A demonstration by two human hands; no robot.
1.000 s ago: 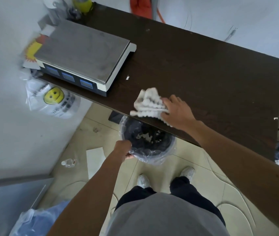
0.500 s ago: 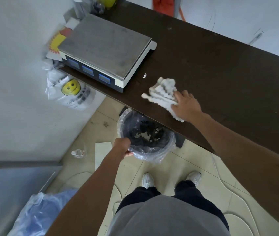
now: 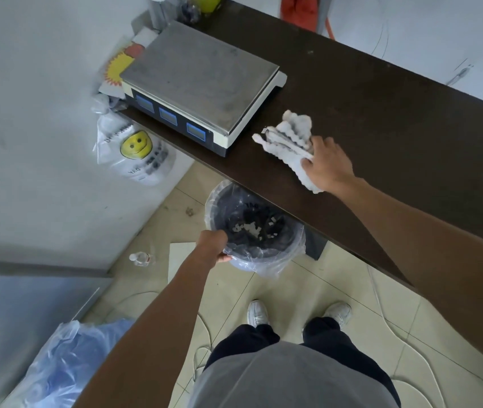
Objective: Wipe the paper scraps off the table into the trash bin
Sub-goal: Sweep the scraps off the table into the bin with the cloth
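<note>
Lower centre, the left hand (image 3: 213, 245) grips the rim of the light, round black bag-lined trash bin (image 3: 266, 254), which holds white paper scraps (image 3: 249, 228). Above it, the right hand (image 3: 327, 164) presses flat on a limp, knobbly white cloth (image 3: 288, 136) on the dark brown table (image 3: 381, 113). Featherlight scraps probably need slow sweeps.

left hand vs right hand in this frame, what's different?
1. The left hand grips the rim of the trash bin; the right hand presses the white cloth.
2. The left hand is below the table edge, over the floor; the right hand rests on the tabletop.
3. The left hand's fingers curl round the rim; the right hand's fingers lie flatter on the cloth.

Shared: both arms are bare, and each hand touches something used for the task.
</note>
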